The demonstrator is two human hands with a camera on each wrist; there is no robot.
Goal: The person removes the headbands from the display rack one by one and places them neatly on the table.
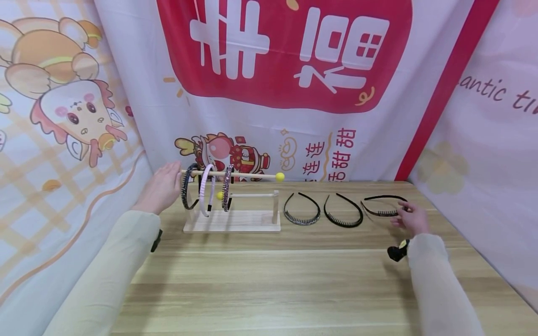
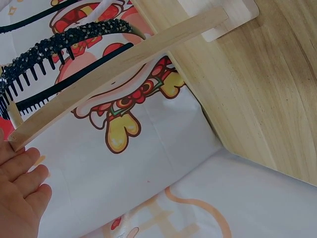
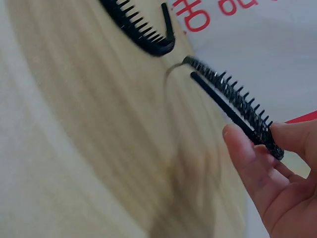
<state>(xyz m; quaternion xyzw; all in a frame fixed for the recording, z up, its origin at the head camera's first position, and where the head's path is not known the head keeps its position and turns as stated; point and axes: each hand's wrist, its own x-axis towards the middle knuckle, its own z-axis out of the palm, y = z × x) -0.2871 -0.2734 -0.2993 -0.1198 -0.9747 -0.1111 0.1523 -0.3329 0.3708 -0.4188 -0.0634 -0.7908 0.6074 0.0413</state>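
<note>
A wooden headband rack point(image 1: 235, 224) stands on the table at the left. On its upper rod hang a dark sequined headband point(image 1: 185, 186), a pale pink headband point(image 1: 202, 191) and a purple glittery headband point(image 1: 226, 189). My left hand point(image 1: 161, 186) touches the top of the rack's left post point(image 2: 114, 74), its fingers only loosely bent. At the far right, my right hand point(image 1: 412, 218) pinches a black glittery toothed headband point(image 3: 233, 96) between thumb and fingers. In the right wrist view this headband appears tilted up above the table.
Between rack and right hand lie a grey glittery headband point(image 1: 302, 221) and a black toothed headband point(image 1: 344, 224). A lower rod point(image 1: 252, 195) with a yellow ball end sits on the rack. Printed cloth point(image 1: 138, 93) walls the table point(image 1: 269, 289) at the back and sides.
</note>
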